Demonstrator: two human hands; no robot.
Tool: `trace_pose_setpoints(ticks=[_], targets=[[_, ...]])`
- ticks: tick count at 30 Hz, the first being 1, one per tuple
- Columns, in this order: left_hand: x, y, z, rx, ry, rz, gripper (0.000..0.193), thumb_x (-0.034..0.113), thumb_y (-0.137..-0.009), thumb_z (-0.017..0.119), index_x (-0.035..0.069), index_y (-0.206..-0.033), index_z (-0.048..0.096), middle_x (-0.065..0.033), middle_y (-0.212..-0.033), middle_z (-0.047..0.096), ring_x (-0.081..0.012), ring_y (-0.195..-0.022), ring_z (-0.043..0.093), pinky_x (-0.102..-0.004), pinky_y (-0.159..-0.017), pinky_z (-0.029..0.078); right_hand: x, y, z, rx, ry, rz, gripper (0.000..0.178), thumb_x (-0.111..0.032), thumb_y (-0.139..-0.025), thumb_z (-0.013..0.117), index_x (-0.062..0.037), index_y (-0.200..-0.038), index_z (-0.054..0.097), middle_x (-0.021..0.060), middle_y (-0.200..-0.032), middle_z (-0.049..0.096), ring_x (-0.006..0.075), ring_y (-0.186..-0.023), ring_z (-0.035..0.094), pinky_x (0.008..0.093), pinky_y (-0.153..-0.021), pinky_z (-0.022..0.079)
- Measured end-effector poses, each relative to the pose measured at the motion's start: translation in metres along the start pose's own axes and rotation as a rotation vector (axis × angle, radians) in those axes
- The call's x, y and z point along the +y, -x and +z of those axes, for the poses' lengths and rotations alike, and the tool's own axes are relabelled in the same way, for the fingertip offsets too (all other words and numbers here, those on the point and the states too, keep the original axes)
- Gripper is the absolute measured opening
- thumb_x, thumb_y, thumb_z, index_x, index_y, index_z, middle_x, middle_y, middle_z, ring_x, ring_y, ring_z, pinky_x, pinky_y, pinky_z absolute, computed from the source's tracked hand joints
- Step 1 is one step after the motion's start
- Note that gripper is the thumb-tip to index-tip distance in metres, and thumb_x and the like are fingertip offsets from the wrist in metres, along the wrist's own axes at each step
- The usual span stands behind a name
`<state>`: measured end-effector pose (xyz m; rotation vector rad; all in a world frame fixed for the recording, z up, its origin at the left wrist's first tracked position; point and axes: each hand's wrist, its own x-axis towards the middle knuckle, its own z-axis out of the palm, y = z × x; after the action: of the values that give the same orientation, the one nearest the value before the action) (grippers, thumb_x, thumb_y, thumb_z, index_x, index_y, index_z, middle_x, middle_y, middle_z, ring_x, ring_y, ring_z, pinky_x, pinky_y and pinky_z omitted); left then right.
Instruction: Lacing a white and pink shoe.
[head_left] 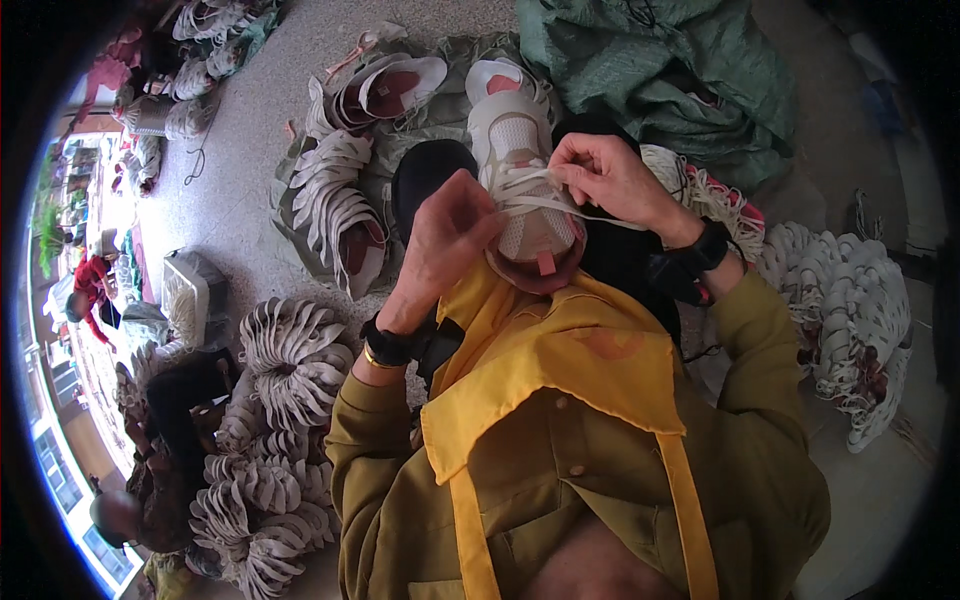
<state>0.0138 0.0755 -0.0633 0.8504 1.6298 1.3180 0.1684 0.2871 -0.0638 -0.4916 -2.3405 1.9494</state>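
A white and beige shoe upper point(512, 135) with a pink pull tab stands between my knees, its toe away from me. White shoelace point(540, 203) crosses over its tongue in several rows. My right hand point(608, 178) is closed in a pinch on the lace at the upper's right edge. On the opposite side, my left hand point(450, 235) is curled with thumb and fingertips together at the lace's left part; the palm hides some of the grip. The pink-lined collar faces me, resting against my yellow apron point(560, 350).
Nested white uppers point(335, 190) lie on a green sheet ahead left. A green woven sack point(660, 80) slumps ahead right. Laced uppers point(840, 310) are heaped at right, and more bundles point(290, 360) at left. Beyond them, a grey crate point(195, 295) and other people point(92, 290) show.
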Motion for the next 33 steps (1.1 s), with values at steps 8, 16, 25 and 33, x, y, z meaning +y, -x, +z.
trace_pose_setpoints(ticks=[8,16,25,33], targets=[[0.003,-0.002,0.0,-0.028,-0.005,-0.012,0.017,-0.001,-0.094,0.069,0.006,-0.095,0.053,0.0024,-0.085,0.059,-0.0042,-0.077,0.058,-0.0207,-0.069,0.047,0.003,-0.013,-0.017,-0.263,-0.377,0.202,0.011,-0.012,-0.1,0.064,-0.0019,-0.103,0.06,-0.0035,-0.087,0.057,0.0007,-0.065,0.044,0.0184,-0.052,0.035],[0.016,0.012,-0.011,-0.045,0.153,0.005,0.02,-0.001,-0.093,0.07,0.008,-0.096,0.052,0.0042,-0.087,0.057,-0.0027,-0.076,0.051,-0.019,-0.068,0.04,-0.008,0.008,0.009,0.007,0.202,-0.058,0.033,-0.01,-0.084,0.081,-0.0032,-0.109,0.061,0.001,-0.085,0.062,0.008,-0.072,0.059,0.0245,-0.062,0.05],[0.001,0.029,-0.025,-0.043,0.299,-0.065,0.02,-0.002,-0.093,0.068,0.01,-0.096,0.052,0.0071,-0.088,0.052,-0.0009,-0.074,0.045,-0.0182,-0.064,0.035,-0.016,0.031,0.018,0.166,0.279,-0.077,0.03,-0.003,-0.086,0.078,-0.0021,-0.109,0.059,0.0042,-0.092,0.06,0.0093,-0.074,0.06,0.024,-0.063,0.051],[0.002,0.026,-0.019,-0.075,0.072,-0.062,0.014,0.002,-0.094,0.071,0.005,-0.095,0.057,0.0067,-0.08,0.054,-0.0013,-0.072,0.046,-0.0202,-0.065,0.04,-0.029,0.049,0.023,0.245,0.391,-0.063,0.017,-0.003,-0.086,0.077,0.0004,-0.099,0.066,0.0061,-0.089,0.064,0.0132,-0.077,0.066,0.0279,-0.065,0.055]])
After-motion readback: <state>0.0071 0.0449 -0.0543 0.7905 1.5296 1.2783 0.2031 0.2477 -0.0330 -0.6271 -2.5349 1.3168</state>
